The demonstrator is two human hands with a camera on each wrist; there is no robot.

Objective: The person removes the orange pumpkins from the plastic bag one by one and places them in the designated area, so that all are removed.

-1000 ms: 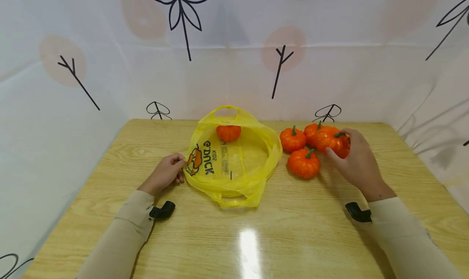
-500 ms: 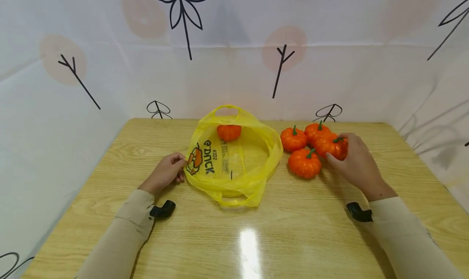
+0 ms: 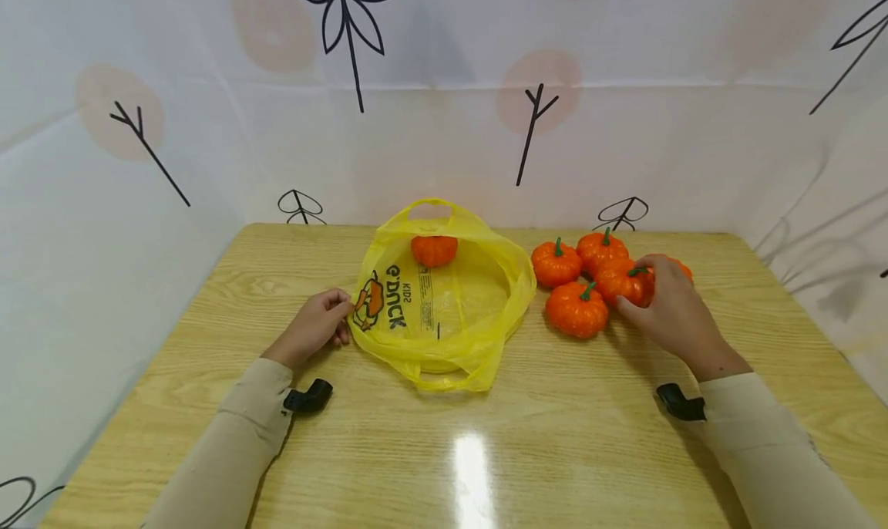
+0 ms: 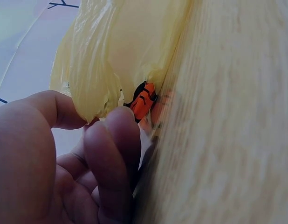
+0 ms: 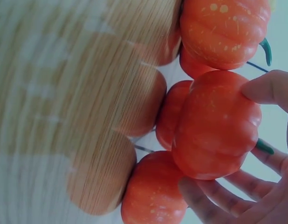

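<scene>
My left hand (image 3: 317, 325) pinches the left edge of a yellow plastic bag (image 3: 486, 282) between thumb and finger. The bag lies with its mouth spread, and an orange toy pumpkin (image 3: 435, 251) shows inside at the back. In the left wrist view, the thin film (image 4: 102, 56) bunches at the fingertips. On the right, my right hand (image 3: 676, 313) grips a toy pumpkin (image 3: 616, 281) with a green stem, thumb on one side and fingers on the other. The right wrist view shows this pumpkin (image 5: 216, 126) in front of other pumpkins.
Nearby toy pumpkins stand to its left (image 3: 556, 264), behind it (image 3: 598, 248) and in front-left (image 3: 576, 311). Another pumpkin (image 3: 683, 267) is partly hidden behind the right hand. The wooden table (image 3: 388, 452) meets a patterned cloth wall (image 3: 444, 151) at the back.
My right hand and the pumpkin at its fingers have moved slightly toward me. A pumpkin to the right of the fingers has come into view. The left hand and bag have stayed still.
</scene>
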